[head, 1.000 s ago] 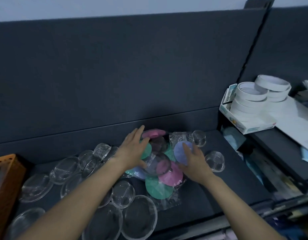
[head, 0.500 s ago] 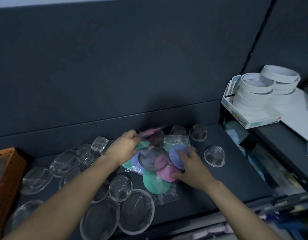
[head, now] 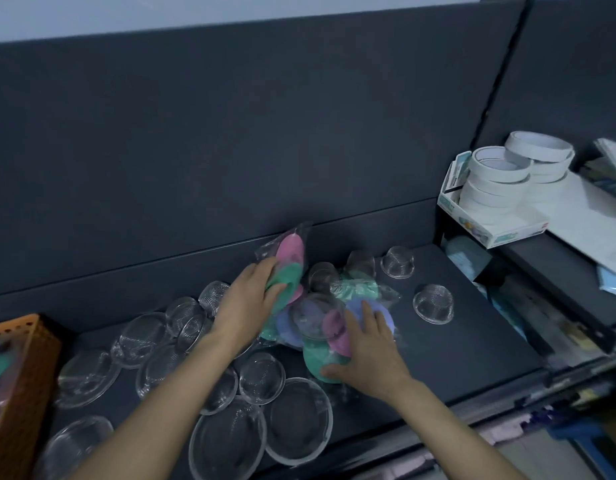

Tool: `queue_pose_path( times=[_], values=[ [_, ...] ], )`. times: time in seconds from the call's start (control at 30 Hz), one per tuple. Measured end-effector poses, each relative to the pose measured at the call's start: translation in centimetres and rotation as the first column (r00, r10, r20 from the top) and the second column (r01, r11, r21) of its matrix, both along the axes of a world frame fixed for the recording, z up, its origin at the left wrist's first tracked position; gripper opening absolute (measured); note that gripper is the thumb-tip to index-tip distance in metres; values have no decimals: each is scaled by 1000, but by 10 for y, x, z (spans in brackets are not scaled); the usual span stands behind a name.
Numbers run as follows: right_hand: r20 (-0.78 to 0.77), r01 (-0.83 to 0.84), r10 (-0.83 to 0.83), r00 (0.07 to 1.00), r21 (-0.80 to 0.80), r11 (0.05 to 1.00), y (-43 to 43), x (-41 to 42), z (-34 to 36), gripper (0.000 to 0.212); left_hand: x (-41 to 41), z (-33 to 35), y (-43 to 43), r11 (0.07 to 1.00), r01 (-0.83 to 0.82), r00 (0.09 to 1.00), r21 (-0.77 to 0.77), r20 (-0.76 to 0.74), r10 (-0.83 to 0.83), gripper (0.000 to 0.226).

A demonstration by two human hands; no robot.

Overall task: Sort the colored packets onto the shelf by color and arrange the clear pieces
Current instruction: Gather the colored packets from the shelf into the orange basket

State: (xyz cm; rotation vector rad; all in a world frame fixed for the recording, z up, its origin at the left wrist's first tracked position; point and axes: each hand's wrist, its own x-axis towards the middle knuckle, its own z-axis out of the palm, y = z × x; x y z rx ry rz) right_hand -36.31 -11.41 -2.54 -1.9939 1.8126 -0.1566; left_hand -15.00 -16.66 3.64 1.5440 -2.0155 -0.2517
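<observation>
L hand (head: 245,299) now grips pink-green packet (head: 288,263), lifted off pile (head: 313,318); R hand (head: 365,351) flat, fingers spread, steadies it. Sorting's begun.

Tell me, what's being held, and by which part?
The left hand grips the pink-and-green packet by its lower end; the right hand rests flat on other packets.

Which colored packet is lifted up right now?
The pink-and-green packet that the left hand grips, tilted up; the other packets lie flat beneath the right hand.
</observation>
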Motion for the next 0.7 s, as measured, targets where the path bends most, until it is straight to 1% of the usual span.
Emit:
queue_pose_path(
  times=[0.1, 0.17, 0.2, 0.27, 0.37, 0.4, 0.5, 0.53, 0.6, 0.7],
  values=[
    [-19, 56, -56, 998, 2, 998, 2, 19, 0, 118, 4, 5, 7, 998, -7, 999, 63, -40, 9, 68],
    [-20, 105, -105, 994, 18, 994, 2, 30, 1, 121, 8, 7, 11, 996, -48, 996, 72, -75, 53, 79],
    [-23, 127, -127, 992, 19, 992, 2, 35, 1, 122, 10, 7, 12, 995, -67, 991, 79, -112, 76, 81],
    [-50, 159, -158, 986, 12, 987, 3, 42, 0, 121, 15, 6, 13, 992, -91, 979, 90, -174, 106, 74],
    [-85, 166, -166, 982, -11, 986, 4, 46, 0, 114, 22, 3, 13, 990, -123, 979, 66, -153, 132, 52],
    [-88, 158, -159, 983, -19, 987, 4, 46, 1, 111, 25, 2, 14, 990, -131, 978, 56, -156, 139, 44],
    [-120, 89, -91, 989, -29, 996, 6, 40, 5, 108, 32, -3, 17, 993, -112, 972, 32, -205, 116, 10],
    [-129, 59, -62, 990, -24, 998, 8, 38, 7, 107, 34, -5, 18, 994, -109, 971, 18, -211, 110, 7],
    [-124, 22, -25, 992, -27, 999, 10, 34, 9, 104, 36, -7, 19, 992, -123, 968, -11, -220, 118, 10],
    [-145, -2, -9, 989, -72, 997, 13, 32, 10, 97, 34, -7, 21, 988, -152, 952, 36, -262, 157, 6]
  ],
)
